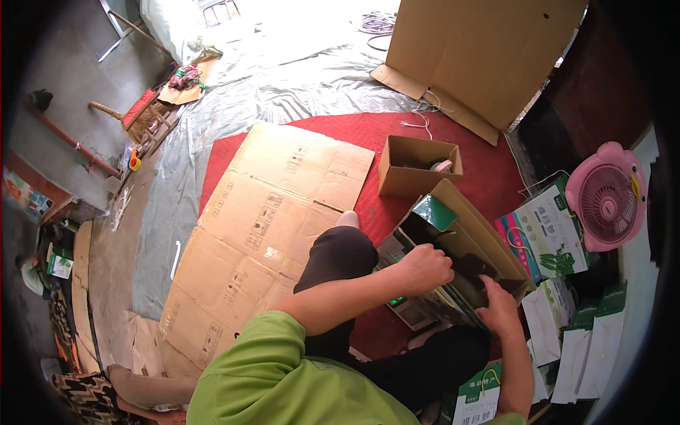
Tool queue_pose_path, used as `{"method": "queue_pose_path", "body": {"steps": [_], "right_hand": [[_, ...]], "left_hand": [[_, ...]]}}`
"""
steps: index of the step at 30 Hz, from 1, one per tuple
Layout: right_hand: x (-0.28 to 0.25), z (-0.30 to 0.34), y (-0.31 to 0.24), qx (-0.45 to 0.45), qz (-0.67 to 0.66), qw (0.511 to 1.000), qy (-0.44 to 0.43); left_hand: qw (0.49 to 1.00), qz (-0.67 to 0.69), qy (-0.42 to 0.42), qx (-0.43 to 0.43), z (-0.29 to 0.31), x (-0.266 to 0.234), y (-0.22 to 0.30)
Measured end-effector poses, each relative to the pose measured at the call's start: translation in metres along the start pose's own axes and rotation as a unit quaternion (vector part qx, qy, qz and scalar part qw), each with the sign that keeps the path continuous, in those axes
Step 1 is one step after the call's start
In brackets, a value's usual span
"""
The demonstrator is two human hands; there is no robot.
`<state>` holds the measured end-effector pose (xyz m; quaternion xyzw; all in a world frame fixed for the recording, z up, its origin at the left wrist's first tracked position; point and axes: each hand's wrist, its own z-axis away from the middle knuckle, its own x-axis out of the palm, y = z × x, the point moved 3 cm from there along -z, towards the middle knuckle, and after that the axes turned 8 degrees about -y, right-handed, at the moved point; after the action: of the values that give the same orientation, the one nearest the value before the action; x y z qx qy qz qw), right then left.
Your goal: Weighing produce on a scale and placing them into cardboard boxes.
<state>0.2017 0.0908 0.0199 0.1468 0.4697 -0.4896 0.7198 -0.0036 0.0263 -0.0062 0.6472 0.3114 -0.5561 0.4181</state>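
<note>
An open brown cardboard box (pixel 473 225) stands in front of me on the right, with flat green-and-white packages along its left side. A shiny green panel (pixel 434 212) shows at its far left corner. My left hand (pixel 427 269) is closed over the left side of the box; what its fingers grip is hidden. Lower right, my right hand (pixel 499 306) reaches over the box's near end, fingers apart, thumb beside the packages. The box's inside is dark.
A smaller open box (pixel 419 166) holding a tape roll (pixel 442 166) stands beyond. Flattened cardboard (pixel 248 234) covers the floor leftward. Right are a pink fan (pixel 607 198) and white-and-green gift bags (pixel 567 347). Another person's arm (pixel 149 389) shows lower left.
</note>
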Motion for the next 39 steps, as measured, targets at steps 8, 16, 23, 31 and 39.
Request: {"method": "queue_pose_path", "body": {"steps": [8,16,23,31,39], "right_hand": [[-0.009,0.029,0.02,-0.056,-0.307,0.924,0.221],[0.075,0.126,0.12,0.112,-0.393,0.762,0.502],[0.309,0.154,0.187,0.214,-0.266,0.876,0.341],[0.361,0.127,0.134,0.115,-0.582,0.731,0.337],[0.383,0.115,0.12,0.125,-0.533,0.785,0.291]], "left_hand": [[1.0,-0.002,0.005,0.005,0.0,0.003,0.002],[1.0,-0.007,0.009,0.004,0.003,0.0,0.002],[0.999,-0.005,0.028,0.016,-0.004,-0.001,0.005],[0.999,0.004,0.027,0.017,0.002,0.004,0.0],[0.999,-0.024,0.023,0.01,0.0,0.003,0.001]]}}
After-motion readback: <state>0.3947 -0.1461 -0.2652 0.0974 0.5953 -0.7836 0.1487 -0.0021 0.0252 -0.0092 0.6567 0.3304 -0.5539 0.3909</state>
